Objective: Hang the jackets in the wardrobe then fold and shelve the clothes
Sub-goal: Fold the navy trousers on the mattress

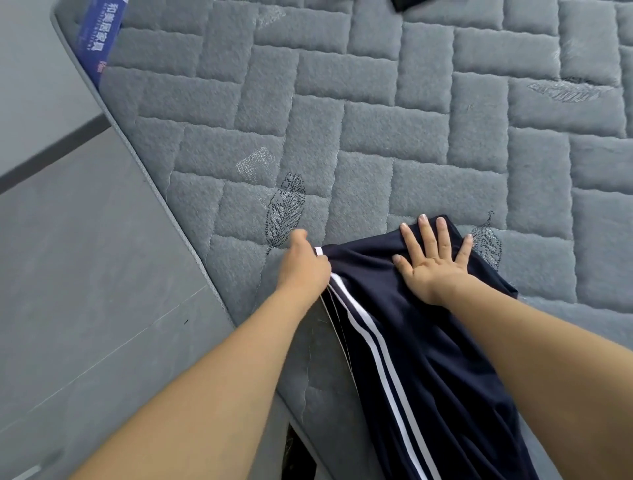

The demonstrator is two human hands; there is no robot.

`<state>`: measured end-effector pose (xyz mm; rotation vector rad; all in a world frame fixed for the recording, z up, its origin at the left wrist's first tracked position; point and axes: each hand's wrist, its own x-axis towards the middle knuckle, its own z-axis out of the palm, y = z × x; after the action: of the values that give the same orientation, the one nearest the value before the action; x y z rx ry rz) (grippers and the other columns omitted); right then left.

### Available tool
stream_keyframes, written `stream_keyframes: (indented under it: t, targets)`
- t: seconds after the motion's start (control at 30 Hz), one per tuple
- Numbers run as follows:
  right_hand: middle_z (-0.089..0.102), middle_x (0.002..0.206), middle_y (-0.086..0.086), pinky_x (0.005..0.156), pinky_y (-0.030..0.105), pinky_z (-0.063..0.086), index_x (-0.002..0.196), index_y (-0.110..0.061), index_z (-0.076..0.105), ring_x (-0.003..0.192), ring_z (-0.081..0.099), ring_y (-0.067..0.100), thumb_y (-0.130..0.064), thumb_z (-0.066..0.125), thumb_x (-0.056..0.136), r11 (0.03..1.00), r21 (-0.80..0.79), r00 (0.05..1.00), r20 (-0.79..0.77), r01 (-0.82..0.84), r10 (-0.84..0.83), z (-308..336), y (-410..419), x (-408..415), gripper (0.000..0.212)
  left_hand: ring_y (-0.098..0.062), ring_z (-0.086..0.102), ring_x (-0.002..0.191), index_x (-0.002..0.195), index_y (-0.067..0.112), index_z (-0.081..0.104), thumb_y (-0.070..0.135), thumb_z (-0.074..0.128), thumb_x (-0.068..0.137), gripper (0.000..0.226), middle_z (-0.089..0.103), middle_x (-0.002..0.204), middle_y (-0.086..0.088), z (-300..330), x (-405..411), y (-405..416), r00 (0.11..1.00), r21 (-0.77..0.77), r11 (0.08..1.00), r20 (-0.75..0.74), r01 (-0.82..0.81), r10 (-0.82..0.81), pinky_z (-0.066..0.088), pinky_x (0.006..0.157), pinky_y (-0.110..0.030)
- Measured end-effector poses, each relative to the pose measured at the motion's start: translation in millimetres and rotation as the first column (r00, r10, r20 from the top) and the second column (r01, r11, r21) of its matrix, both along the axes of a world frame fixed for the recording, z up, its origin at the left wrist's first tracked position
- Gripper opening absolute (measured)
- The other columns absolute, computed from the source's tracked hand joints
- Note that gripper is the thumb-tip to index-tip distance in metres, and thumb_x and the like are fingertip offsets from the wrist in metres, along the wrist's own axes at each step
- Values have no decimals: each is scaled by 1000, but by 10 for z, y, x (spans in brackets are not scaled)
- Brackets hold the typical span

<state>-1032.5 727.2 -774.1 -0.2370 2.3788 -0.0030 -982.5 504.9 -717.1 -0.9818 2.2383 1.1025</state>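
Trousers (411, 342): long axis ran from the body out onto the mattress (376, 137).
Left hand (303, 265): fingers pinched the striped edge.
Right hand (433, 260): fingers spread, pressing the far end flat.

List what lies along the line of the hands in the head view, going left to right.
Grey floor → mattress edge piping → left hand pinching the white-striped seam → navy trousers → right hand flat on them → quilted mattress.

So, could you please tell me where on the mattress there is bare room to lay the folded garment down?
The mattress is bare beyond the hands, from the blue label across to its right side. A dark item sits at the far edge. The near edge is crowded: the navy striped garment lies under the right hand, left hand gripping its side.
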Motion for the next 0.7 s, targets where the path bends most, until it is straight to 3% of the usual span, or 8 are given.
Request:
stream_keyframes:
  t: [0.03,0.1,0.17,0.23,0.33,0.4,0.53,0.7]
  targets:
    - [-59,131,-17,100,59,-33,132,-48,-39,127,-52,13,-70,0,89,1000,-5,1000,-6,-4,4,-17,14,-6,62,-32,50,114,137,16,37,14,55,91,50,51,125,-10,-33,13,-13,970,-219,948,-25,230,-241,39,89,-35]
    - [-45,149,-13,103,59,-30,140,-49,-32,137,-44,16,-63,13,94,999,-35,1000,-14,-17,17,-13,40,-55,66,-32,39,119,126,20,43,17,58,82,46,41,123,-8,-64,-6,-5,901,-414,818,11,399,-434,35,96,-38]
    - [-19,161,-9,111,59,-21,150,-49,-10,145,-30,16,-51,36,91,995,-91,998,-57,-42,37,45,70,-162,74,-29,35,119,117,20,46,24,60,76,43,34,116,-3,-70,-53,27,890,-370,815,87,446,-447,32,97,-37]
    - [9,154,-3,115,58,-4,146,-42,20,146,-7,18,-44,56,79,989,-124,988,-137,-82,64,157,101,-332,76,-30,40,120,116,19,51,29,61,76,43,45,120,-5,-64,-89,65,843,-295,790,183,538,-506,34,98,-39]
    - [39,131,2,112,54,9,122,-31,50,131,29,27,-45,63,74,958,15,941,-185,-286,284,392,134,-549,52,-30,56,103,89,19,53,21,58,77,13,62,104,-6,27,-121,83,790,-206,763,160,613,-591,42,79,-34]
    - [55,110,-2,104,45,22,98,-27,56,114,48,25,-38,59,79,905,76,886,-185,-419,425,587,118,-582,22,-31,57,91,85,19,46,18,56,79,12,62,98,-7,144,-135,111,767,-243,731,120,638,-630,41,71,-34]
    - [58,96,0,75,33,34,86,-23,52,94,58,25,-28,57,82,843,5,782,-371,-537,500,974,263,-360,8,-33,57,87,95,16,43,21,54,82,17,61,97,-7,502,-16,235,684,-450,574,122,684,-719,38,71,-36]
    - [59,100,5,79,36,40,98,-15,59,95,56,28,-27,60,81,824,-18,694,-549,-566,465,1350,731,325,21,-31,65,95,82,26,43,34,54,81,14,68,97,-4,1014,514,540,402,-633,214,168,744,-900,35,69,-33]
